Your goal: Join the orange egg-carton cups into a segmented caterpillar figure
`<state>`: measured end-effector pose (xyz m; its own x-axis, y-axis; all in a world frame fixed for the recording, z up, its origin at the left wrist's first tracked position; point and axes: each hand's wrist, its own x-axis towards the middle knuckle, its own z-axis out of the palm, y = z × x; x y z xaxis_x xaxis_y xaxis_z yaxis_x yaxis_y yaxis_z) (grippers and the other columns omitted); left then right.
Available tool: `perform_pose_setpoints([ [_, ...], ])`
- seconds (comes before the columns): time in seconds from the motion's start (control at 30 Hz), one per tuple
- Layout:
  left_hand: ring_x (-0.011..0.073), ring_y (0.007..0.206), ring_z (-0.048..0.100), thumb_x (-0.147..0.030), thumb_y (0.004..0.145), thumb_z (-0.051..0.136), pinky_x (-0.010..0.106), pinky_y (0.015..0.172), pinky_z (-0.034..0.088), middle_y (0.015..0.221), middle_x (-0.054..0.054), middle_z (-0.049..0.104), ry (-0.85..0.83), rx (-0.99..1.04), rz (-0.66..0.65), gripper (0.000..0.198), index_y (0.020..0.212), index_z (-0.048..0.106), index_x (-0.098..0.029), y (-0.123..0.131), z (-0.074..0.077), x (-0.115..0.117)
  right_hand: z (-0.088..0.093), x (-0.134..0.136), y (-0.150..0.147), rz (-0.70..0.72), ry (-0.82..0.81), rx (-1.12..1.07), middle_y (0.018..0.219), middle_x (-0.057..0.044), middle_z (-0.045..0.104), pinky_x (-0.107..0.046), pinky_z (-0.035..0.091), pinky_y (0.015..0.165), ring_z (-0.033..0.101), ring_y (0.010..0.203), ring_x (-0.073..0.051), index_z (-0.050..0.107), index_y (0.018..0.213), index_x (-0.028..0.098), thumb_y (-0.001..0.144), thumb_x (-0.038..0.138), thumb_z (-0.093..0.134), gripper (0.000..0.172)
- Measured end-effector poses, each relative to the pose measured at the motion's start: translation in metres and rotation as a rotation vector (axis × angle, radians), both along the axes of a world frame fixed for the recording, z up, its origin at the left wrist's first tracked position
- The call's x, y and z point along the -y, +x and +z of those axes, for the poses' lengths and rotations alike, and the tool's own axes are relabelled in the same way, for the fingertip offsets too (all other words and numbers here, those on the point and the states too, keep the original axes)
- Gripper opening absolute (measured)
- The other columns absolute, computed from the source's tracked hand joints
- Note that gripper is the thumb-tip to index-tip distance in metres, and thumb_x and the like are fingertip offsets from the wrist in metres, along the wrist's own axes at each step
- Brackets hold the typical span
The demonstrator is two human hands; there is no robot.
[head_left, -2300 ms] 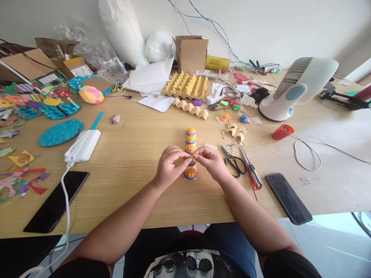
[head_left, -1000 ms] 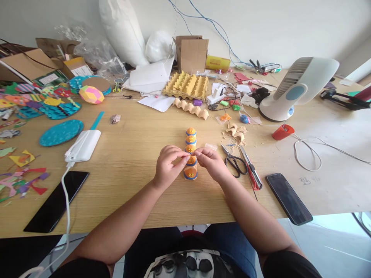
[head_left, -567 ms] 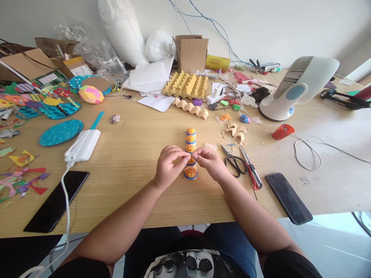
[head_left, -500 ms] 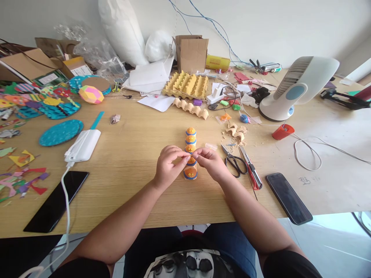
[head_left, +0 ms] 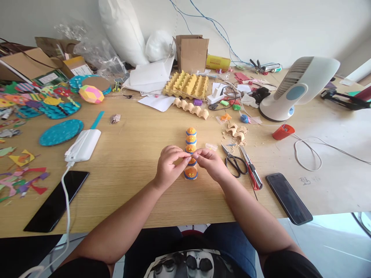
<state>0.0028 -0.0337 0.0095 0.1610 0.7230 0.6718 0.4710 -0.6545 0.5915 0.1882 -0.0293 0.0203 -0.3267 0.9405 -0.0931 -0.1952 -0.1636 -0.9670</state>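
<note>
A strip of egg-carton cups (head_left: 191, 173), covered in orange and blue with small yellow eyes, stands upright on the table in a line running away from me. Above its middle cups, my left hand (head_left: 171, 164) pinches thumb and forefinger together. Facing it, my right hand (head_left: 211, 163) is pinched too, its fingertips meeting those of the left. Whatever lies between the fingertips is too small to make out. The hands partly cover the fourth cup. A small clear plastic bag (head_left: 211, 146) lies just beyond my right hand.
Right of the strip lie black scissors (head_left: 236, 162), a red utility knife (head_left: 252, 172), carton scraps (head_left: 236, 132) and a phone (head_left: 289, 198). A red cup (head_left: 283, 132) and a white fan (head_left: 298, 88) stand farther right. Left are a power bank (head_left: 83, 145) and a black phone (head_left: 56, 202).
Both hands keep almost the same pinched pose above the strip. The whole view has shifted very slightly.
</note>
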Motion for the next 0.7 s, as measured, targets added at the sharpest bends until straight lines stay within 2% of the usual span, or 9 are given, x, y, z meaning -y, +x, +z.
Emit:
perform_pose_setpoints([
  [0.17,0.0199,0.087,0.067,-0.025,0.092,0.07,0.041,0.087,0.053,0.084,0.002,0.074,0.014,-0.003,-0.021,0.004,0.092,0.074,-0.025,-0.0006,0.0003,0.0013,-0.0007,-0.0008,-0.0003,0.003,-0.011,-0.007,0.066,0.002,0.058,-0.025,0.036,0.056,0.048,0.062,-0.011,0.069,0.079,0.018,0.072,0.052,0.084,0.038],
  [0.33,0.0199,0.087,0.067,-0.024,0.09,0.072,0.041,0.087,0.052,0.085,0.002,0.073,0.021,-0.024,-0.056,0.013,0.103,0.072,-0.025,0.0008,0.0031,0.0024,-0.001,-0.0007,-0.0004,-0.015,-0.045,-0.037,0.061,0.003,0.056,-0.024,0.033,0.054,0.045,0.059,-0.01,0.069,0.077,0.018,0.07,0.051,0.086,0.038],
  [0.5,0.0193,0.085,0.066,-0.029,0.089,0.075,0.04,0.085,0.052,0.086,0.002,0.073,0.05,-0.071,-0.02,0.008,0.096,0.073,-0.026,0.0004,0.0004,0.0,-0.0017,-0.0009,-0.0012,0.008,-0.044,-0.034,0.061,0.003,0.057,-0.025,0.031,0.052,0.042,0.055,-0.008,0.07,0.074,0.017,0.067,0.052,0.087,0.039],
  [0.7,0.0188,0.085,0.065,-0.023,0.089,0.074,0.039,0.086,0.051,0.082,0.0,0.073,0.145,-0.081,-0.012,0.004,0.09,0.074,-0.026,-0.0034,-0.0012,-0.0024,-0.0034,-0.0014,-0.0006,-0.007,-0.072,-0.023,0.061,0.005,0.055,-0.024,0.023,0.05,0.033,0.051,-0.006,0.07,0.075,0.017,0.067,0.052,0.087,0.04],
])
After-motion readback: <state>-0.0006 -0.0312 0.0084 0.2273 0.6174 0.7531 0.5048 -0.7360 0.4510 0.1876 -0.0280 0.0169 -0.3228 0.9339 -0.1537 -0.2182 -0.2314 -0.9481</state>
